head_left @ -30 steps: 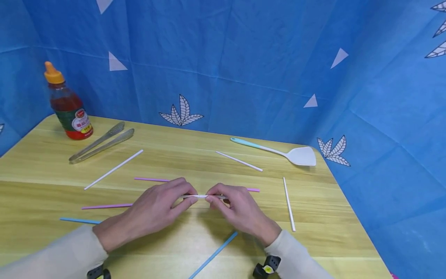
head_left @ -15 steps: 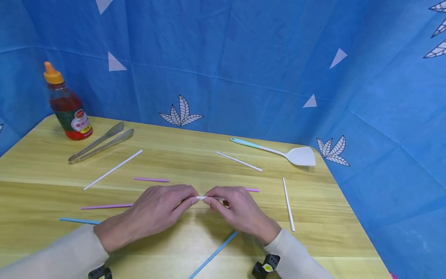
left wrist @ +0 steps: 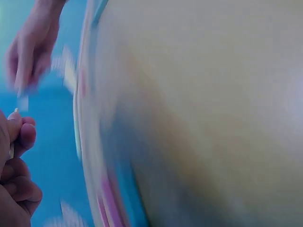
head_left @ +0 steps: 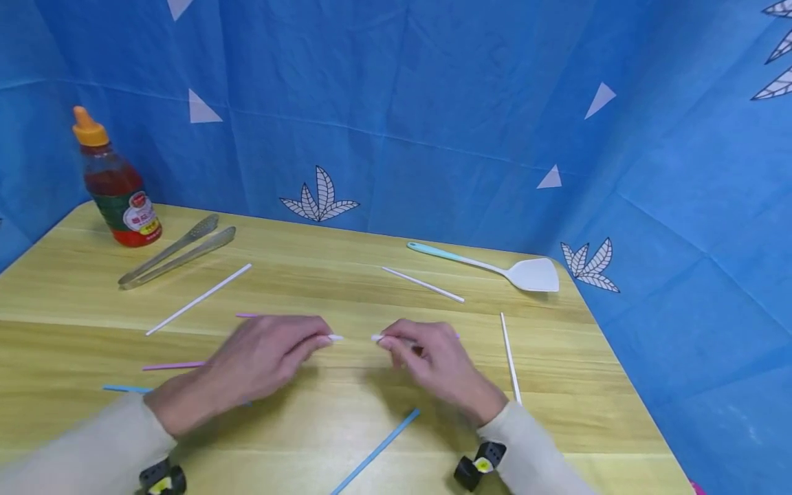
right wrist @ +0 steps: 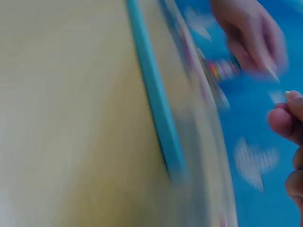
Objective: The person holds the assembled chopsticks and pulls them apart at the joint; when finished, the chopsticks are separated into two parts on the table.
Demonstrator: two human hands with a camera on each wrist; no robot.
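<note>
My left hand [head_left: 262,357] pinches a thin white straw-like piece [head_left: 336,337], its short end showing past the thumb and fingertip. Across a small gap, my right hand [head_left: 436,361] pinches another white piece [head_left: 377,337] between thumb and forefinger. The two visible ends point at each other without meeting. Most of each piece is hidden by the fingers. Both hands are above the wooden table [head_left: 495,454]. In the left wrist view, a pale tip [left wrist: 16,110] pokes out above the thumb; the right wrist view is blurred.
Several thin sticks lie around the hands: blue [head_left: 377,450], pink [head_left: 173,366] and white [head_left: 199,299]. Toward the back are metal tongs [head_left: 179,254], a sauce bottle [head_left: 120,185] and a white spatula [head_left: 533,275]. A blue curtain [head_left: 396,117] hangs behind the table.
My hands have moved apart, left hand leftward and right hand slightly rightward. The white stick that spanned them now shows as two separate ends with a gap between.
</note>
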